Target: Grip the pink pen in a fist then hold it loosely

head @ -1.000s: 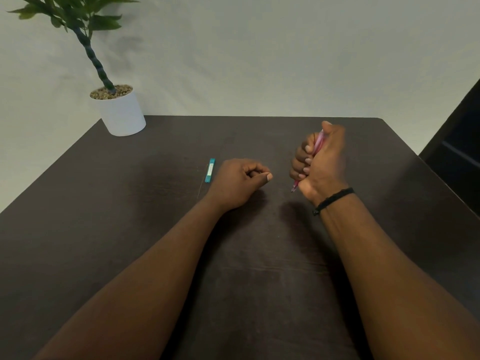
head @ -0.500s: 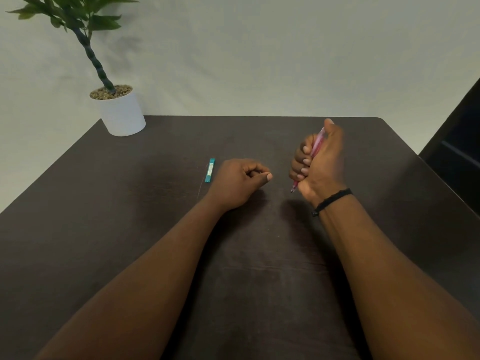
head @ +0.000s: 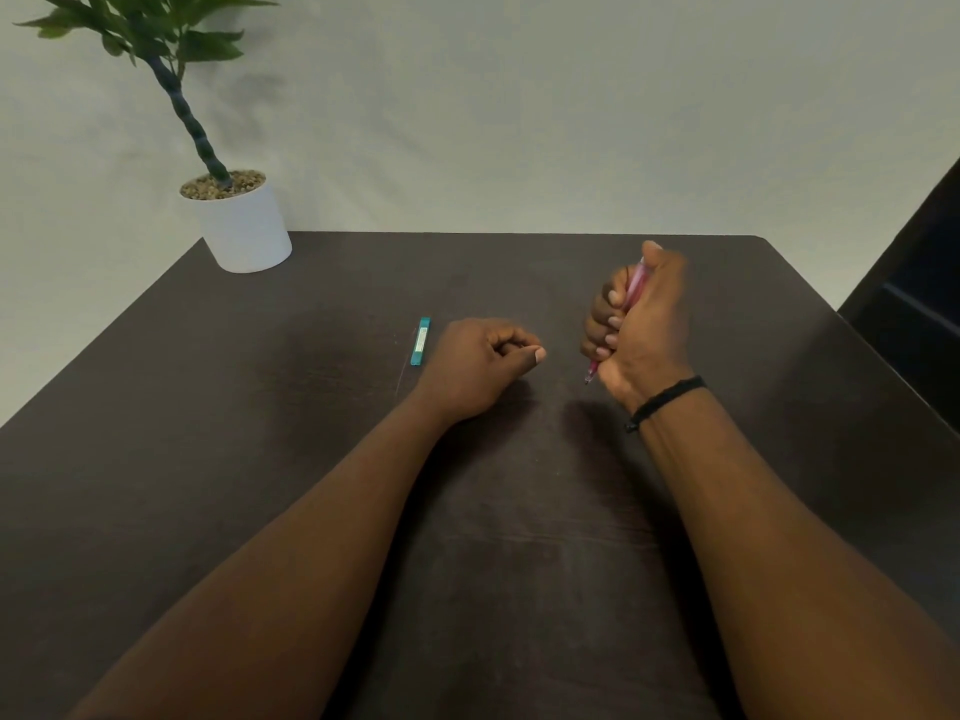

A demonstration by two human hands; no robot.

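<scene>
**Right fist around pink pen, left hand curled on table**

Near field: two bare forearms enter from the bottom edge and converge toward mid-frame over the dark table (head: 519, 589). The right wrist carries a black cord bracelet (head: 667, 400).

Mid-frame, right of centre: the right hand (head: 641, 330) is raised off the table surface, its shadow lying just below it. All four fingers and the thumb are wrapped round a pink pen (head: 635, 283), fist-style. The pen stands steeply tilted; its tip (head: 588, 379) sticks out below the fist, pointing down and to the lower left, and the thumb caps its upper end. Whether the tip meets the table cannot be told.

Mid-frame, centre: the left hand (head: 478, 366) rests on the table, fingers curled in, thumb tip against the index finger. Whether anything small is pinched there cannot be told.

Just left of the left hand: a small teal tube (head: 420, 341) lies flat on the table, close beside the knuckles, not touching.

Far field, upper left of the frame: a white pot (head: 244, 231) with pebbles and a green plant (head: 156, 33) stands at the table's back corner, against a pale wall.
</scene>
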